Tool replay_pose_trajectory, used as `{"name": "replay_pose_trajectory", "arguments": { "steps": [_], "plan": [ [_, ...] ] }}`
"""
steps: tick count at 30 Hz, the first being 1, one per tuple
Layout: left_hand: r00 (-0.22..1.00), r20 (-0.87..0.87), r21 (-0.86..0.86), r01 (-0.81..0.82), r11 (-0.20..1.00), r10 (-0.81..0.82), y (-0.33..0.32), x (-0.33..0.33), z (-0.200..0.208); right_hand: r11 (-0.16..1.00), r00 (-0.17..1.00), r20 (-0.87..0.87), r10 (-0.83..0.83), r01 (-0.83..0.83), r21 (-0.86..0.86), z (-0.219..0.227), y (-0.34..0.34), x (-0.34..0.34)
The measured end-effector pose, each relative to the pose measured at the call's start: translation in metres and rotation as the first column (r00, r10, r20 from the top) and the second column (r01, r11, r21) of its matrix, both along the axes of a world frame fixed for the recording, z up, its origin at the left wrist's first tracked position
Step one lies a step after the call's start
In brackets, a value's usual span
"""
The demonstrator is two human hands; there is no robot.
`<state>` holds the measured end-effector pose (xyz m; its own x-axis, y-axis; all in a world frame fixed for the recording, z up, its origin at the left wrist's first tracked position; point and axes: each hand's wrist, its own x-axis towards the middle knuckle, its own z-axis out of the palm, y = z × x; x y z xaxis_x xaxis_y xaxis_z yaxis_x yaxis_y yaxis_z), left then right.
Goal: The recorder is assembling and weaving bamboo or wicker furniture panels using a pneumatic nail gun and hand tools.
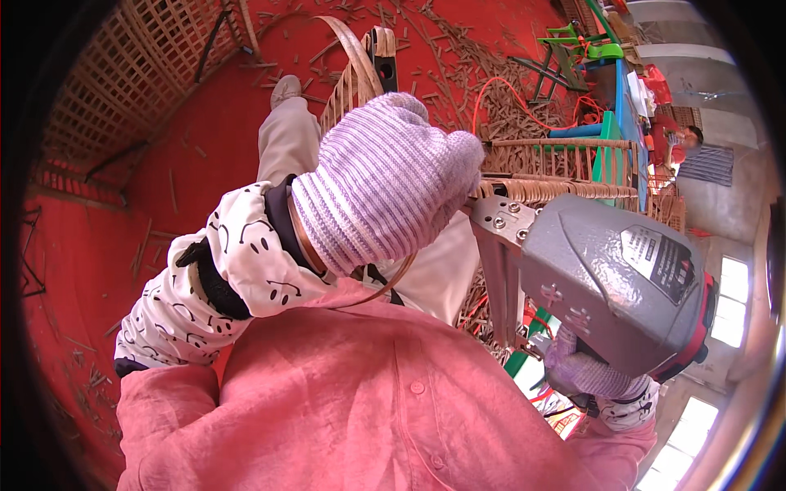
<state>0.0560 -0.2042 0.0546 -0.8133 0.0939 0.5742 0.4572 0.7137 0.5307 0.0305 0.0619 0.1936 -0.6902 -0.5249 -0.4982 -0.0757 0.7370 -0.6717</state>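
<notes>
left hand [389, 176], in a striped lavender knitted glove, back upward at the left end of a slatted woven frame [557, 191]; its fingers are bent downward with their tips hidden, so what they grasp cannot be told. right hand [594, 372], gloved alike, grasping a grey power tool [610, 274] from below, its fingers partly hidden by the housing. the tool's metal nose [498, 245] reaches the frame's near edge; contact cannot be told. surroundings: wood pieces [467, 82] scattered over the red floor [196, 164]; a large woven panel [131, 90] toward the floor's far left corner; a green stool [602, 51] near its far right corner.
</notes>
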Motion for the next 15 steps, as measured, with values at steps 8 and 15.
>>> {"name": "replay_pose_trajectory", "arguments": {
  "steps": [8, 15],
  "plan": [
    [0.999, 0.008, 0.014, 0.033, 0.999, -0.033, -0.001, 0.001, -0.001, 0.994, 1.0, 0.029, 0.006, -0.009, 0.105, 0.009, -0.013, -0.007],
    [0.999, 0.009, 0.046, 0.037, 0.998, -0.037, -0.001, 0.0, -0.007, 0.978, 0.999, 0.049, -0.021, 0.01, 0.209, 0.025, -0.023, -0.013]
  ]
}}
